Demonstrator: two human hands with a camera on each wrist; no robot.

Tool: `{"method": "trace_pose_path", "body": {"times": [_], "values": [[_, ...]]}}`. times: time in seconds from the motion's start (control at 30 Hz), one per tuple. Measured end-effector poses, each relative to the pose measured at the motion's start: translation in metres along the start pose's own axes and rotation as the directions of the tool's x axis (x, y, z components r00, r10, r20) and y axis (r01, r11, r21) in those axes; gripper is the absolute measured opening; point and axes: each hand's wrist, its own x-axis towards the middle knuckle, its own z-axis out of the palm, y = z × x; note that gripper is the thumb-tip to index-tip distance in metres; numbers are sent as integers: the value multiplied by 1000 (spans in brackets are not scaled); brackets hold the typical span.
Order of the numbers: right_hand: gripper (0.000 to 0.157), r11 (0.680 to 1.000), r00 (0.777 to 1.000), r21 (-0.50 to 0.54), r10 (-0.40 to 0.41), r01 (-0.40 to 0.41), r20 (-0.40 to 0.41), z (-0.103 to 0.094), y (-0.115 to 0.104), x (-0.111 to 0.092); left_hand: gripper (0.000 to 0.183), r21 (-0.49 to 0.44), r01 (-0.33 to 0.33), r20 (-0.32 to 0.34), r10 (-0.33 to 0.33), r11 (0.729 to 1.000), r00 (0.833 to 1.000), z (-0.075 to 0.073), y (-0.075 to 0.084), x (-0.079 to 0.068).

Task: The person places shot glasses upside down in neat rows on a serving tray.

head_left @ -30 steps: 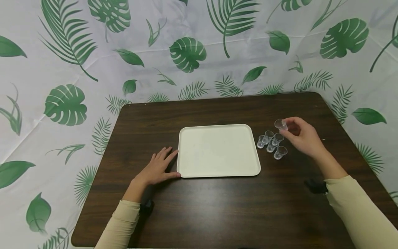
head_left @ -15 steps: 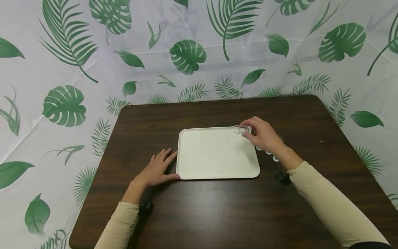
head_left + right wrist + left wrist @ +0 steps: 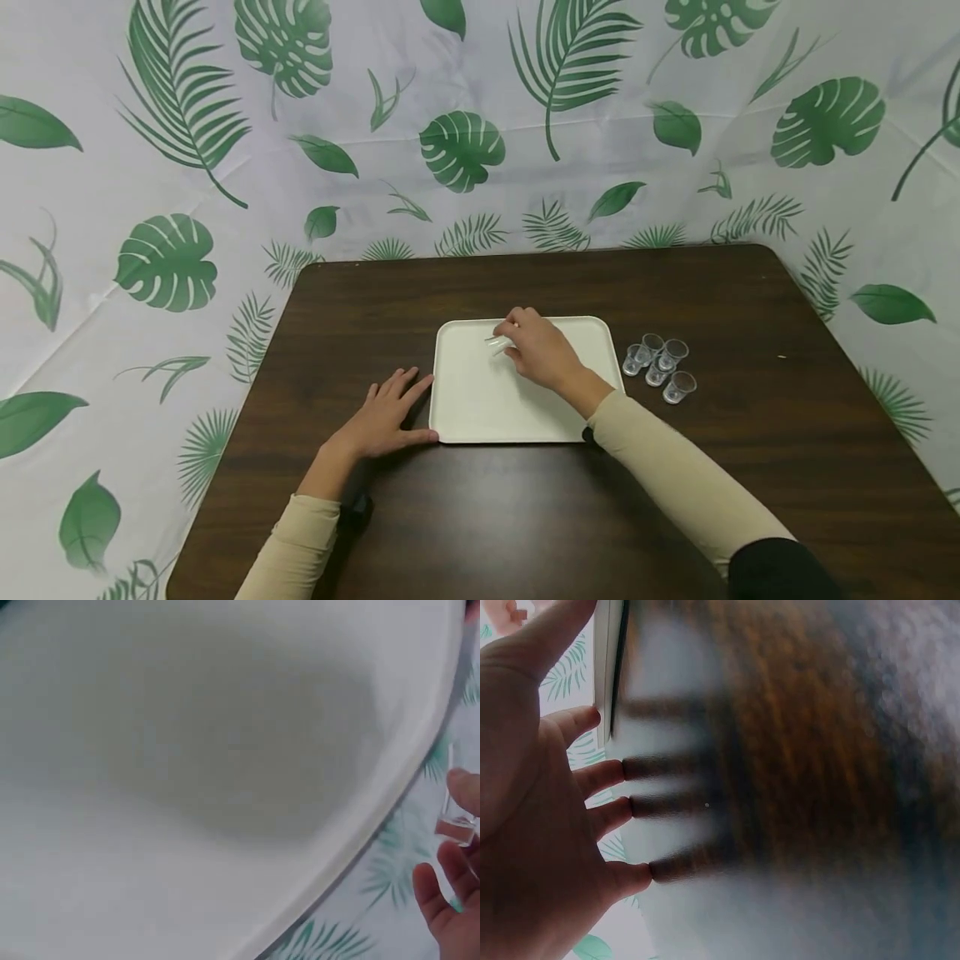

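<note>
My right hand (image 3: 542, 348) pinches a small clear shot glass (image 3: 498, 343) above the white tray (image 3: 487, 408). The glass is tilted, its rim toward the left in the head view. In the right wrist view the shot glass (image 3: 456, 817) sits between thumb and fingers at the right edge. My left hand (image 3: 382, 417) lies with spread fingers at the tray's left side, thumb and forefinger touching its edge. The left wrist view shows the left hand (image 3: 547, 802) with its fingertips on the dark tabletop.
Several clear shot glasses (image 3: 660, 362) stand close together on the brown wooden table (image 3: 525, 517), just right of the tray. A white cloth with green leaves (image 3: 337, 75) hangs behind the table.
My right hand has carried the shot glass leftward from beside the glass cluster to over the tray, tipping it on the way. The left hand has stayed at the tray's edge.
</note>
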Motion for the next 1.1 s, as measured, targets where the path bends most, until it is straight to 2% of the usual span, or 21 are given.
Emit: {"method": "trace_pose_path", "body": {"times": [0.17, 0.27, 0.37, 0.6, 0.73, 0.87, 1.1], "values": [[25, 980, 992, -150, -130, 129, 2, 17, -18, 16, 95, -6, 12, 5, -12, 1000, 1000, -1, 3, -1], [22, 950, 977, -229, -210, 212, 33, 22, -24, 23, 95, -10, 17, 10, -17, 1000, 1000, -1, 4, 1], [18, 905, 954, -301, -292, 301, 74, 25, -30, 30, 95, -8, 16, 10, -15, 1000, 1000, 1, 4, 3], [11, 774, 884, -432, -434, 464, 172, 32, -52, 41, 95, -5, 24, 6, -24, 1000, 1000, 1, 0, 2], [13, 717, 856, -473, -470, 512, 214, 36, -62, 45, 95, -6, 18, 0, -18, 1000, 1000, 0, -1, 1], [16, 668, 837, -507, -474, 545, 275, 39, -67, 46, 95, -5, 13, 7, -13, 1000, 1000, 0, 0, 1], [22, 624, 820, -536, -477, 569, 316, 41, -67, 46, 95, -2, 15, 7, -15, 1000, 1000, -1, 0, 2]]}}
